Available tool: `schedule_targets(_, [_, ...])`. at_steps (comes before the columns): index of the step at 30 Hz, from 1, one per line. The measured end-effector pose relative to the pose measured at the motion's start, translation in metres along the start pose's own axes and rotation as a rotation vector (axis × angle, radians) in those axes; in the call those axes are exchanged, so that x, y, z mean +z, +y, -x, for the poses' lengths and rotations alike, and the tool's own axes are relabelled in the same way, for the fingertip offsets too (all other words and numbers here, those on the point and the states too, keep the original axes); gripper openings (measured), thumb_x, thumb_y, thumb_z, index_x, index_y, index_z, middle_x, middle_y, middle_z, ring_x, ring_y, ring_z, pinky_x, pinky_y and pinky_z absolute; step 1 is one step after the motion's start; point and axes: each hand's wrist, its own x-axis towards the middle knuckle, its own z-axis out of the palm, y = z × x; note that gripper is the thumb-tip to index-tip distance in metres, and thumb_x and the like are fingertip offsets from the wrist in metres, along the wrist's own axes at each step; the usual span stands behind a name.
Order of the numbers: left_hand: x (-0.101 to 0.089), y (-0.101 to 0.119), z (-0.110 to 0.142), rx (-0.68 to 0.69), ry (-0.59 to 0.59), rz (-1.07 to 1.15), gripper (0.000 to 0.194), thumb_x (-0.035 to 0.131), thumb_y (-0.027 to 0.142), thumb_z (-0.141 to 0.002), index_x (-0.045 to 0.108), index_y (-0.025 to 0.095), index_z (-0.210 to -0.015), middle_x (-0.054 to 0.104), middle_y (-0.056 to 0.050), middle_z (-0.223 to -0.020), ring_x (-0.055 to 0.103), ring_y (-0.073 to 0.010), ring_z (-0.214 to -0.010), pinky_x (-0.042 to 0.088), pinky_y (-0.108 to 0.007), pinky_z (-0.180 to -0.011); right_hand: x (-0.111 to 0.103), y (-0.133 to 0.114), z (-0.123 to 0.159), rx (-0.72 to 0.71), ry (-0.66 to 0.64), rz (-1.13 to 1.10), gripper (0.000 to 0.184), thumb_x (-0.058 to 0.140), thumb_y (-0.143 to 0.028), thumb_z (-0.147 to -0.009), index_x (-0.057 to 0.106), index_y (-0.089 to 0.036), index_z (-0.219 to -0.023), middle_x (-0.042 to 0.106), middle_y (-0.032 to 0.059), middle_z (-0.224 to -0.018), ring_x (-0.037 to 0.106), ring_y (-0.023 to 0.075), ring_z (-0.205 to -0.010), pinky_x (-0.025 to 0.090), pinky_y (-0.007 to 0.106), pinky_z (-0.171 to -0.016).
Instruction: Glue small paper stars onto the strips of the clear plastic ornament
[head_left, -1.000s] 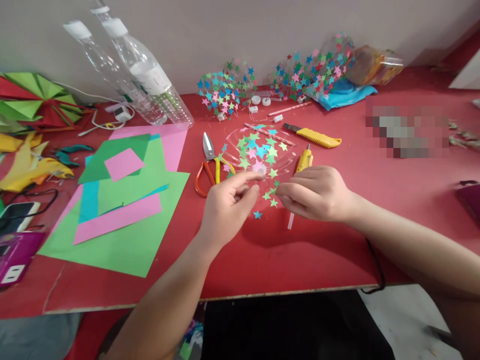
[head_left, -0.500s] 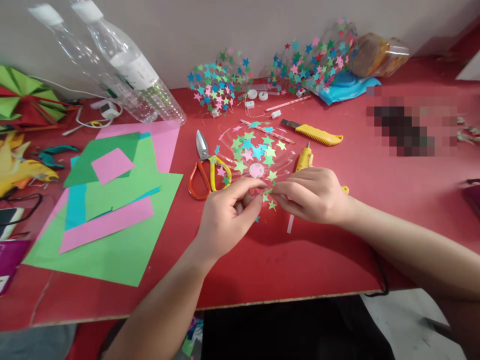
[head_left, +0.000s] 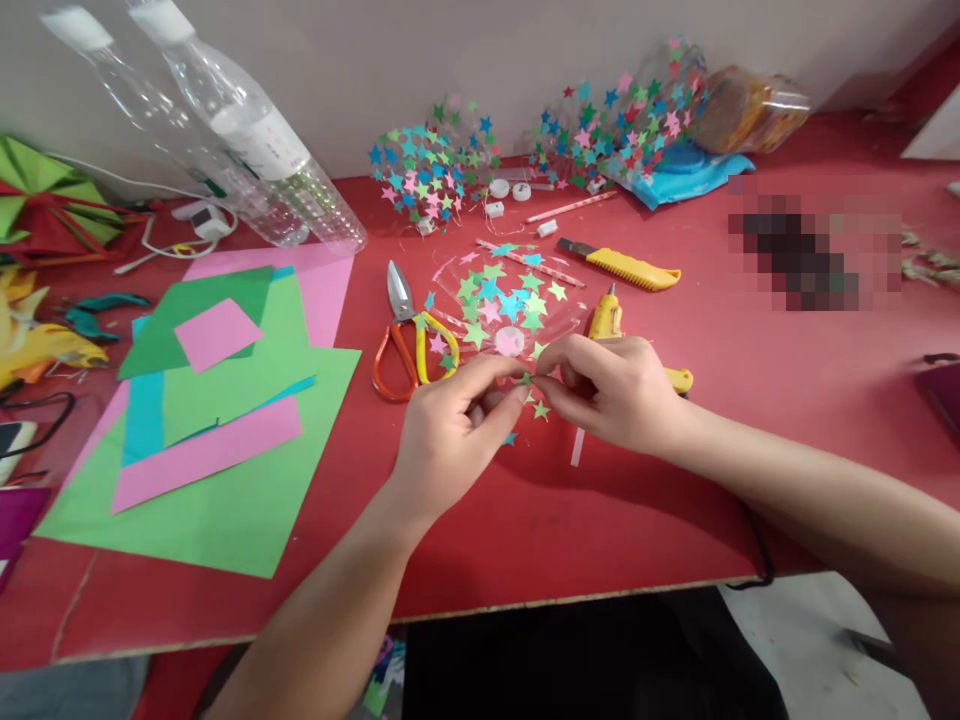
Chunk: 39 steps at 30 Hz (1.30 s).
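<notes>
My left hand [head_left: 457,430] and my right hand [head_left: 611,385] meet at the fingertips, both pinching a small green paper star [head_left: 526,379] between them. Just beyond the fingers lies a clear plastic piece [head_left: 509,341], cut from a bottle, with green, blue and pink paper stars on it. Scissors [head_left: 405,335] with one red and one yellow handle rest left of it. A yellow glue gun [head_left: 606,316] lies partly behind my right hand, and a glue stick [head_left: 577,446] shows below that hand. Loose stars [head_left: 541,410] are under my fingertips.
Coloured paper sheets [head_left: 225,500] are stacked at left, behind which two plastic bottles [head_left: 262,150] lean on the wall. A yellow utility knife [head_left: 630,267], striped straws [head_left: 574,206] and star-covered clear pieces [head_left: 424,170] are at the back. The red table's front edge [head_left: 525,605] is close.
My right hand has shifted slightly left, its fingers more bent, and its thumb and finger now meet the star at my left fingertips. The whole view has moved a little.
</notes>
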Motion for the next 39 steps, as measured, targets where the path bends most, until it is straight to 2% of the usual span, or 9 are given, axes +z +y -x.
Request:
schedule_targets(5, [0.0027, 0.0005, -0.001, 0.013, 0.02, 0.045, 0.008, 0.061, 0.018, -0.086, 0.067, 0.016, -0.092, 0.055, 0.004, -0.063, 0.044, -0.005, -0.048, 0.037, -0.017, -0.045, -0.0002, -0.006, -0.0009, 0.134, -0.035, -0.087, 0.002, 0.057, -0.02, -0.086, 0.057, -0.018, -0.087, 0.049, -0.009, -0.054, 0.045, 0.004, -0.046, 0.033, 0.016, -0.049])
schedule_targets(10, [0.005, -0.0001, -0.0011, -0.022, 0.02, 0.113, 0.007, 0.06, 0.017, -0.087, 0.066, 0.018, -0.09, 0.051, 0.005, -0.059, 0.049, -0.0061, -0.049, 0.04, -0.017, -0.047, 0.0007, -0.009, -0.0005, 0.182, -0.05, -0.105, 0.002, 0.055, -0.02, -0.086, 0.056, -0.019, -0.086, 0.049, -0.0087, -0.053, 0.045, 0.0047, -0.046, 0.032, 0.016, -0.05])
schedule_targets(20, [0.0053, 0.0022, -0.0023, -0.095, 0.029, 0.15, 0.004, 0.06, 0.017, -0.084, 0.064, 0.019, -0.084, 0.05, 0.006, -0.054, 0.047, -0.0065, -0.046, 0.036, -0.018, -0.044, 0.0026, -0.0088, 0.0009, 0.196, -0.054, -0.093, 0.005, 0.054, -0.023, -0.088, 0.057, -0.019, -0.087, 0.048, -0.0087, -0.054, 0.042, 0.0045, -0.045, 0.03, 0.017, -0.05])
schedule_targets(24, [0.0053, 0.0016, -0.0028, -0.09, 0.021, 0.182, 0.001, 0.062, 0.02, -0.084, 0.063, 0.019, -0.085, 0.051, 0.006, -0.055, 0.049, -0.0072, -0.046, 0.037, -0.018, -0.043, 0.0026, -0.0094, 0.0006, 0.194, -0.037, -0.088, 0.005, 0.055, -0.022, -0.088, 0.057, -0.018, -0.086, 0.048, -0.0089, -0.053, 0.041, 0.004, -0.044, 0.03, 0.016, -0.049])
schedule_targets(28, [0.0053, 0.0, -0.0028, -0.059, 0.01, 0.167, 0.007, 0.06, 0.024, -0.089, 0.064, 0.019, -0.085, 0.05, 0.006, -0.052, 0.047, -0.007, -0.045, 0.038, -0.018, -0.044, 0.0027, -0.0093, 0.0003, 0.198, -0.042, -0.098, 0.005, 0.055, -0.023, -0.088, 0.056, -0.018, -0.086, 0.047, -0.009, -0.053, 0.041, 0.0041, -0.044, 0.03, 0.016, -0.049])
schedule_targets(36, [0.0043, 0.0, -0.0021, -0.063, 0.074, 0.089, 0.009, 0.061, 0.026, -0.09, 0.068, 0.02, -0.091, 0.051, 0.007, -0.052, 0.043, -0.0068, -0.045, 0.037, -0.02, -0.046, 0.0027, -0.0086, 0.0011, 0.188, -0.054, -0.106, 0.01, 0.052, -0.024, -0.09, 0.059, -0.017, -0.091, 0.049, -0.0084, -0.053, 0.043, 0.0049, -0.044, 0.031, 0.017, -0.05])
schedule_targets(39, [0.0039, -0.0001, -0.0019, -0.076, 0.066, 0.106, 0.009, 0.061, 0.025, -0.089, 0.068, 0.02, -0.09, 0.047, 0.008, -0.047, 0.039, -0.0062, -0.041, 0.034, -0.019, -0.043, 0.0027, -0.0084, 0.0013, 0.183, -0.053, -0.095, 0.01, 0.051, -0.025, -0.091, 0.058, -0.017, -0.091, 0.049, -0.0082, -0.054, 0.045, 0.005, -0.045, 0.031, 0.017, -0.05])
